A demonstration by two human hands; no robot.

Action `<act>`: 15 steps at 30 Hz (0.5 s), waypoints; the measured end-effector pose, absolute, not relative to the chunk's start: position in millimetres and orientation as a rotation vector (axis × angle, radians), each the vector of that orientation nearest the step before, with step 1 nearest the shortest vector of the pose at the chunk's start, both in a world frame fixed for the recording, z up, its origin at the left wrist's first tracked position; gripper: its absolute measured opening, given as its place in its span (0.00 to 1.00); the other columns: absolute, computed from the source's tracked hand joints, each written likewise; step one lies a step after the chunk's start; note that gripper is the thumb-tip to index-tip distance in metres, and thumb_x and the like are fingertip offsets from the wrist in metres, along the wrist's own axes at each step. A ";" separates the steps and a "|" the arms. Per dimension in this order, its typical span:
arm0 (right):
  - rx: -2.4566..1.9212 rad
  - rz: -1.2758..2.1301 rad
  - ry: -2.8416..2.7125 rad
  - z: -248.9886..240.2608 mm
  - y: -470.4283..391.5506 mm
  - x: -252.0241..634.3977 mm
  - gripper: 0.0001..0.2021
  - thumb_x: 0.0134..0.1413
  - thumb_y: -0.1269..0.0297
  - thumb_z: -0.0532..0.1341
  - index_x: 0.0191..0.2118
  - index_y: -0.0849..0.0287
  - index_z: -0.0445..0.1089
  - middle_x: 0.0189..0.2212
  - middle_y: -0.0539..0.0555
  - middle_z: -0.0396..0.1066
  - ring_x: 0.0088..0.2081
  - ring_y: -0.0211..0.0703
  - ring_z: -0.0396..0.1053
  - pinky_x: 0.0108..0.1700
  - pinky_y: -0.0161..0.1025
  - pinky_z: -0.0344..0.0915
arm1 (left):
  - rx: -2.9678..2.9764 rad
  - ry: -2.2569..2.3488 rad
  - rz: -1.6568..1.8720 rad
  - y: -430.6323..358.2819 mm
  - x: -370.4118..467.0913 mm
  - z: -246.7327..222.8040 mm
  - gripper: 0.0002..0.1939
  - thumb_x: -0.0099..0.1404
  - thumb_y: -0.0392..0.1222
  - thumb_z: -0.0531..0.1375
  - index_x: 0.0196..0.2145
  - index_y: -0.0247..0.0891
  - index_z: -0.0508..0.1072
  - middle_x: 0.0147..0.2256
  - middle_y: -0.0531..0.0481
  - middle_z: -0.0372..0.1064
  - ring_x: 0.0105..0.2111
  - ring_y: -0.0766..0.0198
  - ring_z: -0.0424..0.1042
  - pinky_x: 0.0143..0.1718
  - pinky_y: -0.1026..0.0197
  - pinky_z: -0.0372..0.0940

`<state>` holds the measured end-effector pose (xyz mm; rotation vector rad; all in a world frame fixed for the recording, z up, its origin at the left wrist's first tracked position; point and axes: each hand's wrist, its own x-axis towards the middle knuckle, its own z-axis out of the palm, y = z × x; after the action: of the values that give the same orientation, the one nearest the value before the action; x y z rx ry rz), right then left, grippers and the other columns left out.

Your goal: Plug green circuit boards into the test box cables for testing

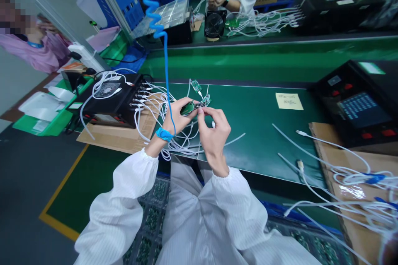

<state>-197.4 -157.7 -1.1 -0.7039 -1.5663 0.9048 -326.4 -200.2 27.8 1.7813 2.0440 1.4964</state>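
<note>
My left hand [177, 116], with a blue wrist strap [164, 134] on its wrist, grips a small green circuit board [188, 108] between thumb and fingers. Thumb and forefinger of my right hand [214, 130] are pinched at the board's right end; whether they hold a plug or the board's edge is too small to tell. Just beyond my fingers, another green circuit board [196, 86] lies on the green bench mat [248, 112] beside a white cable plug. White cables [183, 145] lie tangled under and around my hands.
On the left, a black box [108, 99] with many cables plugged in sits on cardboard. A black device with a screen [360, 107] stands right, near bundled white cables [373, 178]. A blue coiled cord [151, 4] hangs ahead. Co-workers sit opposite and left.
</note>
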 end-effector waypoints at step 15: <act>-0.701 0.809 -1.602 4.0 -153.6 -196.9 0.06 0.65 0.68 0.61 0.37 0.59 0.75 0.33 0.52 0.73 0.35 0.41 0.71 0.41 0.41 0.69 | 1.979 2.008 1.424 -202.9 -324.8 24.2 0.04 0.67 0.38 0.65 0.39 0.37 0.78 0.37 0.48 0.78 0.37 0.62 0.76 0.40 0.62 0.68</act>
<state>-196.9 -153.6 4.0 -0.7014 -1.6024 0.8089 -324.8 -202.9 24.2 1.9790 2.0077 1.4244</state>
